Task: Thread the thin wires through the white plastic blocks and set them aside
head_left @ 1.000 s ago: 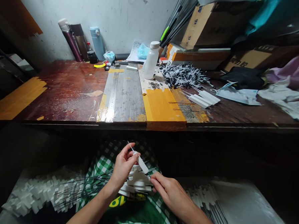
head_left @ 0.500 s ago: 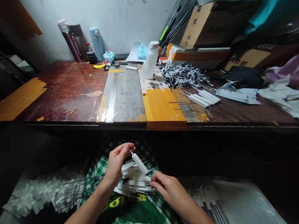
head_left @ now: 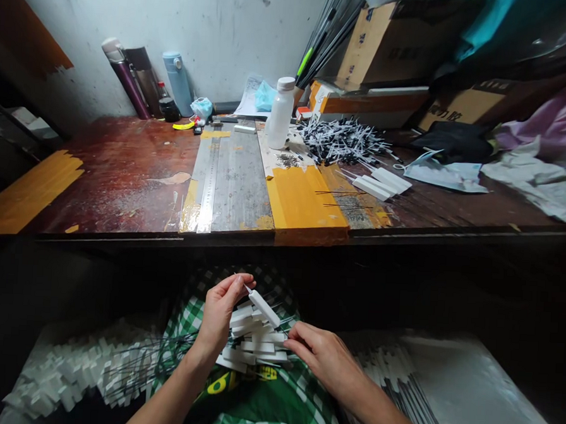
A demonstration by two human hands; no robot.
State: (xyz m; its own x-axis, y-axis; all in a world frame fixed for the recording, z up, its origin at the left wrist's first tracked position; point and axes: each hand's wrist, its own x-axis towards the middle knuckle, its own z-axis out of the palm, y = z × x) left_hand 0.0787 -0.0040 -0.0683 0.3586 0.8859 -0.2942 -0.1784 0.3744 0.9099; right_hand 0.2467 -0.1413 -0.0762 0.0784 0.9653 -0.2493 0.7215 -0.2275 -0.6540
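My left hand (head_left: 222, 307) is closed in a pinch on the thin pale stem of a white oblong block (head_left: 264, 308), which slants down to the right. Beside the block's lower end, my right hand (head_left: 317, 352) has thumb and forefinger pressed together; whatever lies between them is too small to make out. Beneath both hands, several similar white blocks (head_left: 257, 347) with thin dark wires lie on a green-and-white checked cloth (head_left: 253, 410) over my lap.
Many more white blocks (head_left: 60, 374) are heaped at my left, and a bundle of dark wires (head_left: 410, 402) lies at my right. On the wooden bench (head_left: 138, 166) are a metal ruler (head_left: 209, 189), a white bottle (head_left: 281, 114) and a pile of small black-and-white sticks (head_left: 341, 141).
The head view has shifted slightly, so the bench things sit a little further left. Both hands and the white block keep nearly the same pose.
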